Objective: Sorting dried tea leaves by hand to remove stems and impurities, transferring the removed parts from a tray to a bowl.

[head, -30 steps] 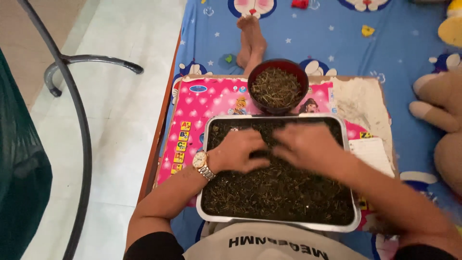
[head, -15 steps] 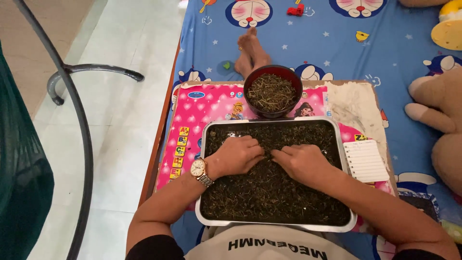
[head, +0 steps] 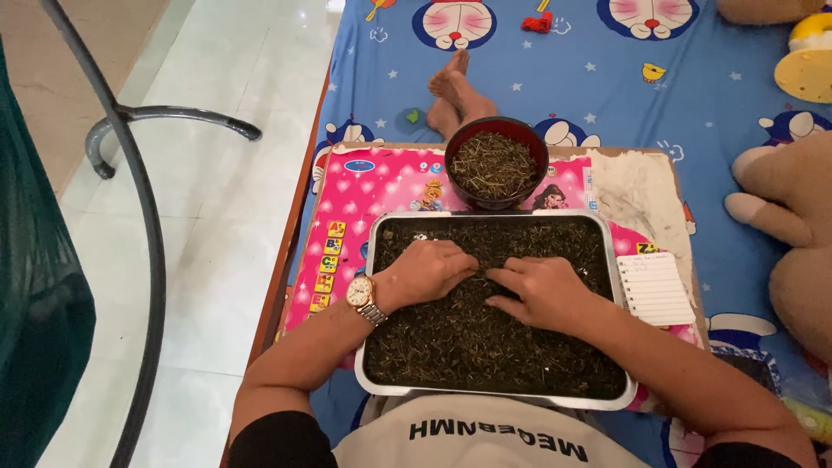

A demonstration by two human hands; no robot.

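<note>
Both hands sit lower in the tray than a second ago, drawn back from the far rim toward mid-tray, fingertips now nearly meeting.

Left to right: gold wristwatch (head: pixel 360 295) on the left wrist. Left hand (head: pixel 425 270) lies palm down on the dried dark leaves (head: pixel 485 347), fingers curled loosely into the layer, closed on nothing that shows. Right hand (head: pixel 537 290) just beside it, also palm down, fingers spread and flat, holding nothing. Leaves fill the steel tray (head: pixel 373 260), which sits on a pink picture board (head: pixel 381 186). Dark red bowl (head: pixel 498 163) of paler stems touches the tray's far rim. Small lined notepad (head: pixel 656 288) lies right of the tray.

Judgement: sorting goes best with light fingertip raking, thin passes, hands close together so stems surface; pressing hard would crush leaf. Keep clear of the rims to avoid spilling onto the blue bedsheet (head: pixel 693 95).
</note>
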